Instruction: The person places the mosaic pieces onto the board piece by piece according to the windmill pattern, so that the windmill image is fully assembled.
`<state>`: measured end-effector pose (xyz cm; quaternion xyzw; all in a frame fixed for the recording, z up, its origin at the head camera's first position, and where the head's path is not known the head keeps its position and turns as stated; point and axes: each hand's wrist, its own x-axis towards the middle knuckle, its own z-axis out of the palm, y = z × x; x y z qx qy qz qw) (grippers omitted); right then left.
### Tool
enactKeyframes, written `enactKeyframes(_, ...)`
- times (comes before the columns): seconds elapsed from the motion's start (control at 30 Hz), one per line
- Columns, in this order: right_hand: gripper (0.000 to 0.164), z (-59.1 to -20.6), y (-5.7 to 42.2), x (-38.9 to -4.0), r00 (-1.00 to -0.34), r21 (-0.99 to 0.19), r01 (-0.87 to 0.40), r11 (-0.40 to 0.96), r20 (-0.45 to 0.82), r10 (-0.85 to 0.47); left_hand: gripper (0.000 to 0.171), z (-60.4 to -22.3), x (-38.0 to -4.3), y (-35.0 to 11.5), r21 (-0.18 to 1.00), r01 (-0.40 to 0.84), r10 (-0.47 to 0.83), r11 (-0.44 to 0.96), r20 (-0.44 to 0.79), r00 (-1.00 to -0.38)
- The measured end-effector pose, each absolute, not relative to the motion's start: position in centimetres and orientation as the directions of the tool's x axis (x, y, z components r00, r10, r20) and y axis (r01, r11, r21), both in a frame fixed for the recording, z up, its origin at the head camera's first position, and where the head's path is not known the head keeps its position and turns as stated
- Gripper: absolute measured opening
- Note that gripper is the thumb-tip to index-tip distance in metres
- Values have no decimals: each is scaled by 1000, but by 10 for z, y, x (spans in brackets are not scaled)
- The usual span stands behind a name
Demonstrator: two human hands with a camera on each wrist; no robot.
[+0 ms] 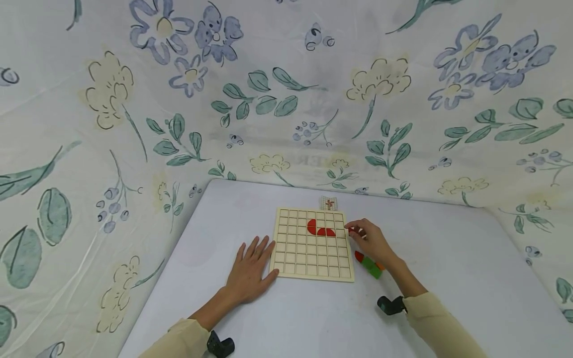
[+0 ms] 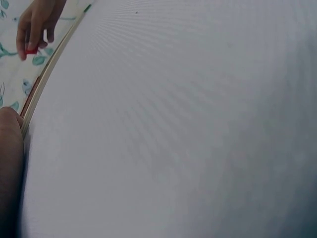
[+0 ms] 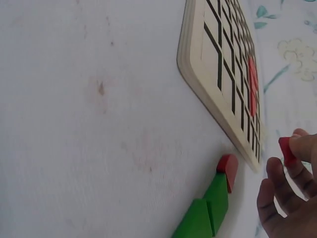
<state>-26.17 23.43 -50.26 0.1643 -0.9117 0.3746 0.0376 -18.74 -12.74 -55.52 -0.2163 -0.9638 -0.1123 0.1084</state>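
A square wooden grid board (image 1: 293, 247) lies on the white table with several red rounded pieces (image 1: 312, 227) set in its upper cells. My left hand (image 1: 251, 272) rests flat with spread fingers at the board's left edge, thumb and fingertips against the rim. Just off the board's right edge, my right hand (image 1: 370, 241) pinches a small red block (image 3: 286, 150) between thumb and fingers. Below that hand lie green blocks (image 3: 197, 218), a red rounded block (image 3: 228, 169) and an orange block (image 1: 380, 266), close together.
A small card with a red pattern (image 1: 330, 203) lies behind the board's far edge. The white table (image 1: 429, 238) backs onto a flower-printed cloth (image 1: 286, 99). Dark wrist cameras (image 1: 391, 305) sit near both cuffs.
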Motion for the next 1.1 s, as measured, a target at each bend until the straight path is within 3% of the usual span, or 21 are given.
enactKeyframes(0.7, 14, -507, 190, -262, -972, -784, -232, 575, 164, -168, 72, -550, -185, -126, 161, 461, 404, 873, 291, -867)
enactKeyframes(1.1, 10, -508, 162, -264, -969, -790, -245, 562, 194, -150, 72, -551, -185, -126, 170, 457, 399, 873, 289, -870)
